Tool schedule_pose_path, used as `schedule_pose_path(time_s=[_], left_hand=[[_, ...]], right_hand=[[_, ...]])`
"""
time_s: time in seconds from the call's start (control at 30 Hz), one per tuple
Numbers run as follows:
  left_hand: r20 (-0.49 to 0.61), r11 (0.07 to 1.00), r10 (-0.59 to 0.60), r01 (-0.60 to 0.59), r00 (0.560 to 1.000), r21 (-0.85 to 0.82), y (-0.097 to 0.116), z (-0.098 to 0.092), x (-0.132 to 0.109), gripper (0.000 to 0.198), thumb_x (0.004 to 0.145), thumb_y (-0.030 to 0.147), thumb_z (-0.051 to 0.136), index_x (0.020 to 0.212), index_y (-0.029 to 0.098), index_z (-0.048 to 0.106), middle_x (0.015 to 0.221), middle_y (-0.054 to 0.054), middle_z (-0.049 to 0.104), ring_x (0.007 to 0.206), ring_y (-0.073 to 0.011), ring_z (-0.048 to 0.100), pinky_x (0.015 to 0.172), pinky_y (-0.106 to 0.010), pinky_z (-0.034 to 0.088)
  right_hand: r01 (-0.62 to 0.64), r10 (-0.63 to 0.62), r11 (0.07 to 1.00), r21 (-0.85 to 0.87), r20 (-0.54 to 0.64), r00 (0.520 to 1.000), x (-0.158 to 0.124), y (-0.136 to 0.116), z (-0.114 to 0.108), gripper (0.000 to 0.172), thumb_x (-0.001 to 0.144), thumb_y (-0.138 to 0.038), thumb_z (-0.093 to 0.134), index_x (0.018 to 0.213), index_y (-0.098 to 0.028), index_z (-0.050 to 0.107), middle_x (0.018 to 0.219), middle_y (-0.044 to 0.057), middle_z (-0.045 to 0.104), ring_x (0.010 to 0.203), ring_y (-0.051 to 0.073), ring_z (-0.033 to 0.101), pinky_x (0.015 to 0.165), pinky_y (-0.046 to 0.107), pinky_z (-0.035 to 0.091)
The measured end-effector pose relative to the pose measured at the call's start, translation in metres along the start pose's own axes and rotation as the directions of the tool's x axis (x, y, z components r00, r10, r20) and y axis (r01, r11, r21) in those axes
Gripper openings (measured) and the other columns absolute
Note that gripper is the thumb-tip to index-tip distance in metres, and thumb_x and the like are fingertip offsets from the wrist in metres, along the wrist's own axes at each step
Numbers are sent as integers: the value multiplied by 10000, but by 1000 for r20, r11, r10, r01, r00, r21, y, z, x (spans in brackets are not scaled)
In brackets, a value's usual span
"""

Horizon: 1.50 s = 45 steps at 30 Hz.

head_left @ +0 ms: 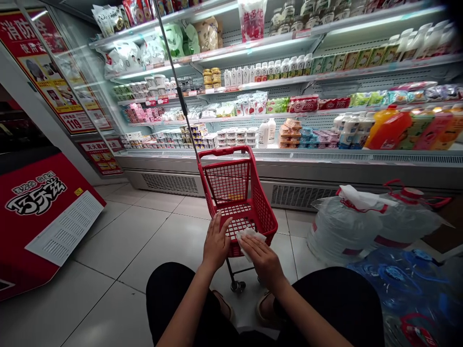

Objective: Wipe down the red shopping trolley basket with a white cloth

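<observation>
A small red plastic shopping cart (265, 212) with grid walls stands on the floor between my knees, and its near rim faces me. My left hand (217, 243) lies at the near left corner of that rim, fingers stretched out and slightly apart, holding nothing. Under the fingers of my right hand (264, 258) is a crumpled white wipe (249, 234), pressed against the near right part of the rim. Whether it is paper or cloth I cannot tell. A thin dark pole (181, 99) rises from the cart's far left corner.
Behind the cart runs a lit refrigerated display (231, 156) with bottles, cups and packs. Large water bottles (343, 226) and blue-wrapped bottles (394, 279) stand close on my right. A red freezer cabinet (32, 231) is at left, on the tiled floor (137, 246).
</observation>
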<state>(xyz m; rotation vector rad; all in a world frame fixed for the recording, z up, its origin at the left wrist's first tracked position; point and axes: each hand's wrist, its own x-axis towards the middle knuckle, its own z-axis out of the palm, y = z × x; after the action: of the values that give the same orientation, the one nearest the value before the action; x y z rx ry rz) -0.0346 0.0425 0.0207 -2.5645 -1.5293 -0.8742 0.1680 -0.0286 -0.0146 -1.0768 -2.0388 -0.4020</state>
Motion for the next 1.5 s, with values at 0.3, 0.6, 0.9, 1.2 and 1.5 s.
schedule_pose_path(time_s=[0.3, 0.6, 0.9, 1.2, 1.5], left_hand=[[69, 998, 53, -55, 996, 26, -26, -24, -12, 650, 994, 122, 376, 1600, 357, 396, 1768, 28, 133, 1617, -252, 199, 1309, -510, 264], [79, 997, 74, -76, 994, 20, -35, -24, -6, 651, 988, 121, 384, 1591, 366, 410, 1765, 35, 150, 1613, -252, 215, 1304, -509, 276], [32, 999, -10, 8, 999, 47, -23, -17, -5, 608, 992, 131, 350, 1577, 280, 420, 1756, -35, 200, 1620, -248, 191, 1315, -525, 226], [-14, 993, -12, 14, 1000, 119, -2, 3, 8, 570, 977, 128, 401, 1542, 190, 454, 1733, -105, 262, 1613, -270, 217, 1313, -536, 234], [67, 982, 94, -104, 993, 160, -19, -10, 7, 752, 1039, 548, 489, 1664, 237, 209, 1739, -84, 249, 1604, -268, 249, 1322, -527, 202]], right_hand=[[157, -157, 988, 10, 102, 982, -12, 87, -46, 663, 1040, -18, 437, 1627, -313, 347, 1509, -1, 606, 1406, 183, 561, 1222, 436, 474], [162, -164, 986, 23, 94, 982, 9, 130, -40, 640, 1044, -24, 416, 1600, -341, 395, 1518, -16, 596, 1402, 172, 560, 1204, 428, 493], [-41, 40, 998, -44, -11, 999, -35, 45, -27, 654, 1040, -40, 451, 1637, -286, 344, 1546, 32, 565, 1432, 222, 533, 1207, 450, 483], [53, -53, 998, -14, 6, 999, 21, -3, 25, 633, 996, -28, 507, 1604, -179, 414, 1496, 75, 619, 1410, 225, 563, 1188, 433, 504], [-33, 33, 999, -25, 14, 999, -18, 62, -13, 688, 1022, -2, 393, 1648, -276, 316, 1560, 42, 556, 1450, 221, 515, 1229, 480, 452]])
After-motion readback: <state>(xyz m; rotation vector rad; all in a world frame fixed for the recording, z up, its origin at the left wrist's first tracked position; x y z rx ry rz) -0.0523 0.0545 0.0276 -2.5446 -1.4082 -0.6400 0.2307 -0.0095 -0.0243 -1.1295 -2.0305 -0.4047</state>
